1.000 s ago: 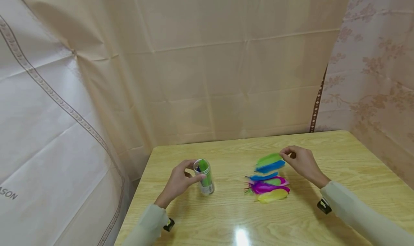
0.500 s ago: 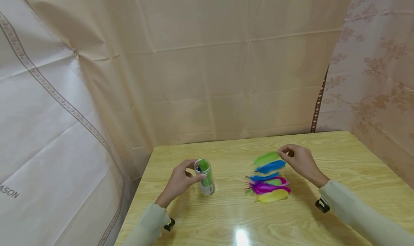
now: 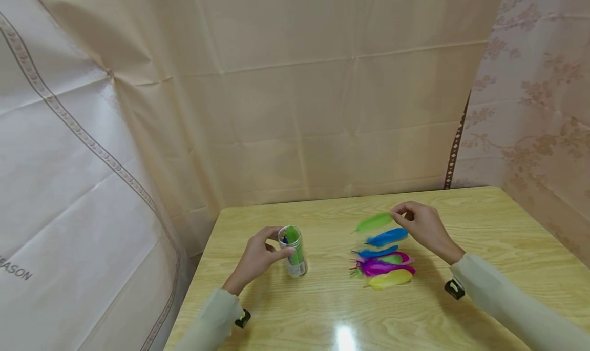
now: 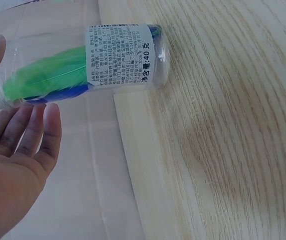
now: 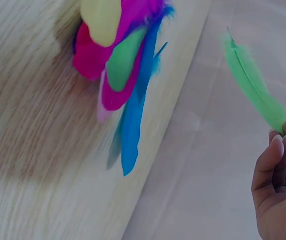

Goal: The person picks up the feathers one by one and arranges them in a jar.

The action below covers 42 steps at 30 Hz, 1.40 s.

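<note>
A clear plastic jar (image 3: pixel 297 266) with a printed white label stands on the table, green and dark blue feathers (image 4: pixel 53 75) inside it. My left hand (image 3: pixel 255 259) holds it near its open top, thumb on the near side and fingers behind. Between thumb and fingertips, my right hand (image 3: pixel 426 230) pinches the tip of a green feather (image 3: pixel 374 221), its quill pointing left. This feather is raised above the others in the right wrist view. Just below lie a blue feather (image 3: pixel 387 237), a second blue feather (image 3: pixel 379 252), an overlapping magenta feather (image 3: pixel 380 267) and a yellow feather (image 3: pixel 391 279).
The light wood-grain table (image 3: pixel 332 310) ends at a back edge against a beige cloth (image 3: pixel 286 110). A white cloth (image 3: pixel 74 228) hangs at the left and a flowered cloth (image 3: pixel 544 115) at the right. Light glares off the table's front.
My right hand has lifted the green feather away from the blue one, moving it slightly left and toward the back. The left hand keeps its hold on the jar.
</note>
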Motion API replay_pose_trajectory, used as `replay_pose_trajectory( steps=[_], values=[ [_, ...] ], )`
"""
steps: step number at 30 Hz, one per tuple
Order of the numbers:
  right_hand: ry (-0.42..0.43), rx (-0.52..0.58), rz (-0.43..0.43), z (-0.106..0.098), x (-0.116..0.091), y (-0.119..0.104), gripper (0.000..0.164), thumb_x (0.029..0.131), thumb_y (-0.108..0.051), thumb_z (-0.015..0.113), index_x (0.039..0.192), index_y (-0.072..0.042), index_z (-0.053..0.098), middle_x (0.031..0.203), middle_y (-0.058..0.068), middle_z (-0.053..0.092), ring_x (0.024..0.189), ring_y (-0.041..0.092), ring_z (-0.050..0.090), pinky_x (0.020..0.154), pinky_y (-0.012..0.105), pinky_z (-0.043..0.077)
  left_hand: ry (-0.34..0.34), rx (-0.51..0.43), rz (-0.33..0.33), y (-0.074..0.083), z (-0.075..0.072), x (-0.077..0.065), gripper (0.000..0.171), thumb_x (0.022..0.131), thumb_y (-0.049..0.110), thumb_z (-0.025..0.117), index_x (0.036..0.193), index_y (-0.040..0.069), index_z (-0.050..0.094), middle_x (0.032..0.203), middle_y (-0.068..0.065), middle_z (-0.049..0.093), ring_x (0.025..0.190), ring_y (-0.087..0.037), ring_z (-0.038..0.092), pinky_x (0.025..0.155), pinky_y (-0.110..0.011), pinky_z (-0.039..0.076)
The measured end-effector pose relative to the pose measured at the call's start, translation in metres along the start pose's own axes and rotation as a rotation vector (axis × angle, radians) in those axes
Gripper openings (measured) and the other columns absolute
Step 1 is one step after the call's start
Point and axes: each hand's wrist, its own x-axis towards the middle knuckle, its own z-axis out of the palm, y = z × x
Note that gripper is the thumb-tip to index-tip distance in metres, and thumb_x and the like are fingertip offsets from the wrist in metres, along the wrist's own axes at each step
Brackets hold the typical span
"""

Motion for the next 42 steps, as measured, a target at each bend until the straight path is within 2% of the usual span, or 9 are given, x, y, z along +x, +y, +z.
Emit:
replay_pose_trajectory(
  steps=[11, 20, 35, 42],
  values=[
    [0.001, 0.017, -0.015, 0.002, 0.005, -0.008, 0.01, 0.1, -0.022, 0.071, 0.099, -0.012, 0.076, 0.072, -0.002, 0.063, 0.054, 0.011, 0.046, 0.051, 0.028, 0.038, 0.001, -0.009, -0.016, 0.0, 0.001, 0.0, 0.056, 0.085, 0.046, 0.084, 0.133, 0.023, 0.066, 0.121, 0.009, 0.064, 0.11, -0.013, 0.06, 0.084, -0.033, 0.055],
    [0.002, 0.048, -0.022, 0.003, 0.011, -0.014, 0.012, 0.1, -0.023, 0.071, 0.1, -0.013, 0.076, 0.075, -0.003, 0.066, 0.057, 0.013, 0.049, 0.051, 0.028, 0.04, 0.005, -0.017, -0.02, 0.0, -0.001, -0.002, 0.055, 0.085, 0.045, 0.084, 0.133, 0.023, 0.066, 0.121, 0.008, 0.065, 0.11, -0.014, 0.06, 0.085, -0.033, 0.055],
    [-0.049, 0.104, -0.014, 0.004, 0.015, -0.031, 0.013, 0.101, -0.026, 0.07, 0.102, -0.014, 0.075, 0.071, -0.005, 0.061, 0.056, 0.014, 0.049, 0.051, 0.028, 0.041, 0.006, -0.015, 0.027, -0.002, 0.0, 0.0, 0.055, 0.087, 0.043, 0.083, 0.134, 0.02, 0.066, 0.123, 0.004, 0.065, 0.111, -0.017, 0.06, 0.083, -0.033, 0.055],
    [-0.05, 0.106, -0.029, 0.003, 0.017, -0.037, 0.013, 0.101, -0.026, 0.07, 0.102, -0.015, 0.075, 0.069, -0.005, 0.06, 0.055, 0.014, 0.049, 0.05, 0.028, 0.041, 0.003, -0.02, -0.001, -0.002, 0.0, 0.0, 0.056, 0.085, 0.047, 0.084, 0.133, 0.025, 0.066, 0.122, 0.009, 0.064, 0.11, -0.013, 0.06, 0.084, -0.033, 0.055]
  ],
)
